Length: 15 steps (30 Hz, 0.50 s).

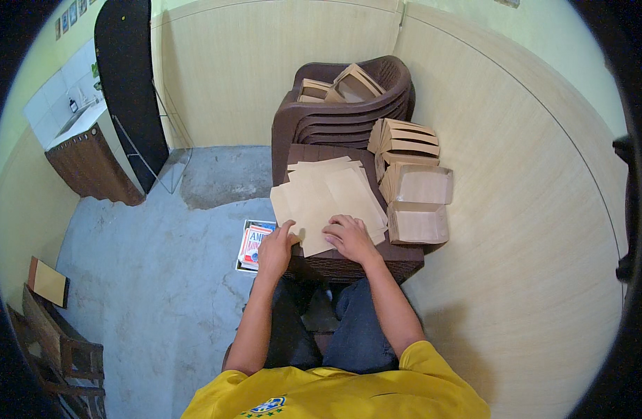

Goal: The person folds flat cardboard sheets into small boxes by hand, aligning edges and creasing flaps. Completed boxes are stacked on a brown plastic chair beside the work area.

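Observation:
A loose pile of flat brown kraft-paper sheets [328,192], with notched corners, lies on a dark brown woven-pattern surface [404,260] in front of me. My left hand [275,250] is at the pile's near left edge, index finger and thumb closed about the border of a sheet. On top of the near part rests my right hand [350,237], its fingers bent and slightly apart, touching the upper sheet. Folded kraft-paper trays [424,183] stand close by on the right, a row of them nested together behind [404,137].
Stacked brown plastic chairs [342,115] stand beyond the pile, with more paper trays [359,84] on the seat. A box of printed packages [252,244] sits left of my hand. Wood-panelled wall [516,209] bounds the right. A wooden chair [62,349] is at lower left.

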{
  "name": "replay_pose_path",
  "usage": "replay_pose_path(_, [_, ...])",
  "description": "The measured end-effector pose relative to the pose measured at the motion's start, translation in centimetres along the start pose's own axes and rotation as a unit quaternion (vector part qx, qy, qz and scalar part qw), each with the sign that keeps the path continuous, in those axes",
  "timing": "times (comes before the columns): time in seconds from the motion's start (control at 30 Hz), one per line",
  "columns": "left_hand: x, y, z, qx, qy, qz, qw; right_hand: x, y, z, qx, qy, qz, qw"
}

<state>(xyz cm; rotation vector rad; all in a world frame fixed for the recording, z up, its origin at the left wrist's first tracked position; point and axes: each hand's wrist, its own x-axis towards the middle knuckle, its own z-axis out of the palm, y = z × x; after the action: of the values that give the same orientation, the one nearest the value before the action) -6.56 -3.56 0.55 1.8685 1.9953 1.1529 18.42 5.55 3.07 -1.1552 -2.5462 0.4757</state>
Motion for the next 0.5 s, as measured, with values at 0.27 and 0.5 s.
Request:
replay_pose_path(0.27, [0.7,-0.6,0.7,0.030,0.036,0.078,0.996,2.4,1.3,0.7,-0.102,0.064,-0.025,0.992])
replay_pose_path(0.5, [2.4,2.6,2.0,0.099,-0.019,0.196,0.975,6.6,1.6,-0.9,-0.138,0.108,0.189,0.966])
